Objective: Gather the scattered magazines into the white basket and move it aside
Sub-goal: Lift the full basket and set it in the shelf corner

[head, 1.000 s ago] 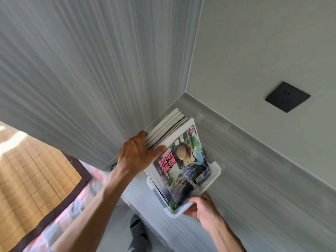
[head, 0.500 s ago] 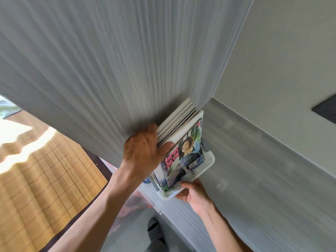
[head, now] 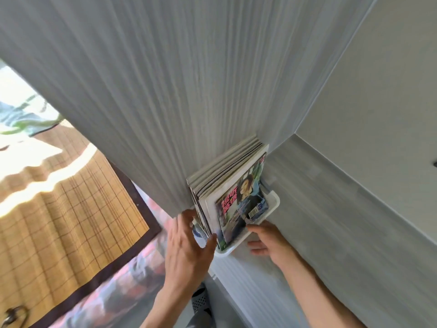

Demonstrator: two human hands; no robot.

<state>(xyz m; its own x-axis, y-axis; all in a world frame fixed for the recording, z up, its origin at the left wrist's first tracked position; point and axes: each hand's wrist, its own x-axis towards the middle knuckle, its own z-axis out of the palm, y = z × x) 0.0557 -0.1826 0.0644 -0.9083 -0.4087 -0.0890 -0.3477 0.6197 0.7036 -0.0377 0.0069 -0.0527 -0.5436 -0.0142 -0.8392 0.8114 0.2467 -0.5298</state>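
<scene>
White basket [head: 272,210], magazines [head: 233,185] stacked upright inside, tucked in wall corner at 5 o'clock: gathering apparently complete; left hand [head: 186,245] open alongside, right hand [head: 269,240] loosely touching the rim, release pending.

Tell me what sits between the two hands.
In the head view, the near end of the white basket with its upright magazines lies between the left hand and the right hand.
</scene>
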